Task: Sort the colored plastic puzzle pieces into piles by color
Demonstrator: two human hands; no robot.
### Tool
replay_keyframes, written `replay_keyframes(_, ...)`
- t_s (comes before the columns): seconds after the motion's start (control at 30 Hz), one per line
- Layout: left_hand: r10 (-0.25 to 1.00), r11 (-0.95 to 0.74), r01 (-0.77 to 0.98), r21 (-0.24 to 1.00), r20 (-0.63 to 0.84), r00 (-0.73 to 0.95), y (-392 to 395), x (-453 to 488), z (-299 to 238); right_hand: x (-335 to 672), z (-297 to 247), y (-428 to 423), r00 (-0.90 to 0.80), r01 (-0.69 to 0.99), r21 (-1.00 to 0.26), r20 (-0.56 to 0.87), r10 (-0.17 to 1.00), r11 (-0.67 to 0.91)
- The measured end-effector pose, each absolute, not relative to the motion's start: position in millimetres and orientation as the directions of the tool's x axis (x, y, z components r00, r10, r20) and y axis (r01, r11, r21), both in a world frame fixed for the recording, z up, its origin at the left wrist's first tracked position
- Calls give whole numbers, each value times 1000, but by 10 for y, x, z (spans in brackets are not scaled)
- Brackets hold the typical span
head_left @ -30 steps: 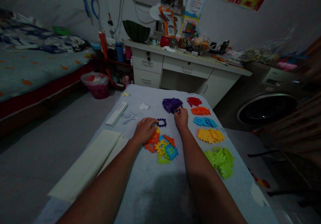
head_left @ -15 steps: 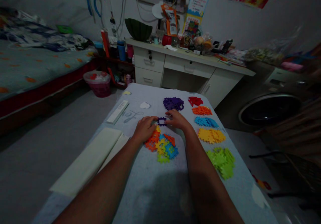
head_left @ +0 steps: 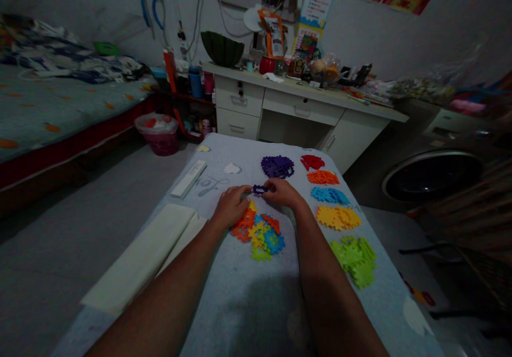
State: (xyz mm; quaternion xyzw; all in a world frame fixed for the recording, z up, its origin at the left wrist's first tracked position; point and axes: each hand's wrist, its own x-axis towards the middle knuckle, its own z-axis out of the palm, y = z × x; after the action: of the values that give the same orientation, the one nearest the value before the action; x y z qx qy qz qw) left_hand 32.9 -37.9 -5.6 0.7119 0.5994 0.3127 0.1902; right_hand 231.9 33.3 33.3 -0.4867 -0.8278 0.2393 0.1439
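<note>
A small purple interlocking plastic block (head_left: 259, 189), a frame with a notched edge and an open middle, is between my two hands above the cloth. My right hand (head_left: 281, 192) pinches its right side between thumb and fingers. At its left side are the fingertips of my left hand (head_left: 232, 204), closed on the edge. Just below lies a mixed pile of orange, yellow, blue and green blocks (head_left: 261, 233), partly covered by my left hand. A heap of purple blocks (head_left: 277, 166) sits beyond my right hand.
Along the table's right side lie sorted heaps: red (head_left: 312, 162), orange (head_left: 322, 177), blue (head_left: 330, 195), yellow (head_left: 338, 217) and green blocks (head_left: 355, 260). At left are a long white box (head_left: 189, 179) and a folded pale sheet (head_left: 140, 258). A desk (head_left: 240, 97) stands behind.
The purple block has tilted, so its opening looks narrower. My right fingers have closed in around its right side; my left hand has barely moved.
</note>
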Motion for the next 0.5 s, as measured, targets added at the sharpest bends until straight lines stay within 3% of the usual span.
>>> replay_keyframes(0.1,971,-212,727,653,222,84,-376,323,-70,2362,327,356,-448,714,-595,19,894,370)
replay_keyframes(0.37,971,-216,728,651,224,88,-359,311,-100,2421,166,476,-242,705,-624,233,942,336)
replay_keyframes(0.43,970,-220,726,652,226,91,-362,313,-95,2406,115,501,-129,639,-723,234,964,261)
replay_keyframes(0.5,971,-218,725,654,222,91,-366,318,-86,2378,83,535,25,472,-872,159,987,129)
